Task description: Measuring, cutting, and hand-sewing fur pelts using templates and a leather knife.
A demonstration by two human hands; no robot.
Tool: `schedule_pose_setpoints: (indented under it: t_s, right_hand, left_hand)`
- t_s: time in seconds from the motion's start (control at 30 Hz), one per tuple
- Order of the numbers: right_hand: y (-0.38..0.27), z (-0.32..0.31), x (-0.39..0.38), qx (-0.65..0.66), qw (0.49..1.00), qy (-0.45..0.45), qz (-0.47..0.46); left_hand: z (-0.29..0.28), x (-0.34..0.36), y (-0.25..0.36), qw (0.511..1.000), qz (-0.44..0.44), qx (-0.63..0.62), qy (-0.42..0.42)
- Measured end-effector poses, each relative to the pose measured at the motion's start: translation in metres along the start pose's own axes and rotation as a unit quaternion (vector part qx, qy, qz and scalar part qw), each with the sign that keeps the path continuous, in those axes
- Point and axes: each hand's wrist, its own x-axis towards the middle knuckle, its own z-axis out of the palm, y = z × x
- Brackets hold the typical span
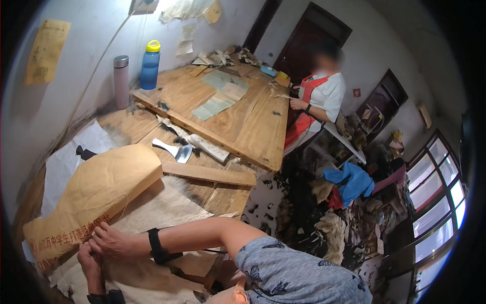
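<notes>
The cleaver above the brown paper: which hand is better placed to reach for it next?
Probably the right hand. It lies at the lower edge of the brown paper, on the side nearer the cleaver; the left hand sits lower and farther away at the same edge.

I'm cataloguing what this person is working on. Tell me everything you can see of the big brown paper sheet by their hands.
The brown paper sheet looks like stiff kraft paper, cut with a rounded, narrowing upper end. It lies flat on the wooden bench, overlapping a pale hide and white paper. Red print runs along its lower edge. The right hand and left hand touch that edge; whether the fingers pinch it is unclear.
</notes>
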Motion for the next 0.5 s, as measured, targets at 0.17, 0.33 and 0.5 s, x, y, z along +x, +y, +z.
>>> schedule_pose_setpoints:
  t_s: [0.17, 0.33, 0.5]
  right_hand:
    - [-0.005, 0.000, 0.000, 0.095, 0.986, -0.133, 0.017]
    - [0.004, 0.006, 0.004, 0.235, 0.966, 0.104, 0.016]
    - [0.006, 0.003, 0.014, 0.268, 0.954, 0.114, -0.079]
  left_hand:
    - [0.001, 0.003, -0.024, 0.999, 0.030, -0.043, -0.013]
    - [0.006, 0.004, -0.006, 1.000, 0.009, -0.025, -0.004]
    - [-0.004, -0.002, -0.021, 1.000, -0.005, 0.001, 0.010]
